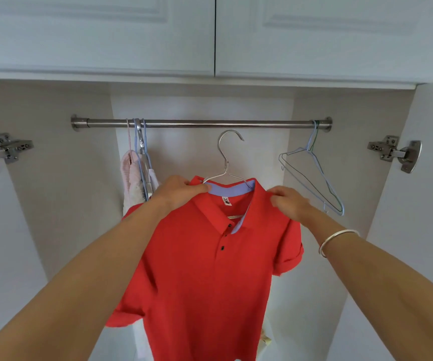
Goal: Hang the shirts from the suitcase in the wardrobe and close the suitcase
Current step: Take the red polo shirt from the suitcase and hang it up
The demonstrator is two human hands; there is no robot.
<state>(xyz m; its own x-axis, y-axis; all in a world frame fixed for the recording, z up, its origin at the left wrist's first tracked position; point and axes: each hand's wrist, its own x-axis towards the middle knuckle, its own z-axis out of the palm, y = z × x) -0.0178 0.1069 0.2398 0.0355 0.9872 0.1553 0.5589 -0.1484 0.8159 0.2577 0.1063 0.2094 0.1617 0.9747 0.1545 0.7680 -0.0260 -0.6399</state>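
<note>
— Hands both grip the red shirt (205,269): left hand (181,190) at the collar, right hand (289,201) at the shoulder, below mid-rail (199,123).
— So it's mid-hanging; the hook (229,142) must lift over the rail next, I'd say.

Polo shirt (199,277): red, lilac collar lining, dark buttons. Rail (199,123): steel grey. Wardrobe (61,178): white. Spare hangers (312,173): pale blue.

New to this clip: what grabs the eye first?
The red polo shirt at centre, on a metal hanger whose hook sits just below the steel rail, not yet on it. The left hand pinches its collar, the right hand its shoulder. Empty wire hangers dangle at the rail's right end.
</note>
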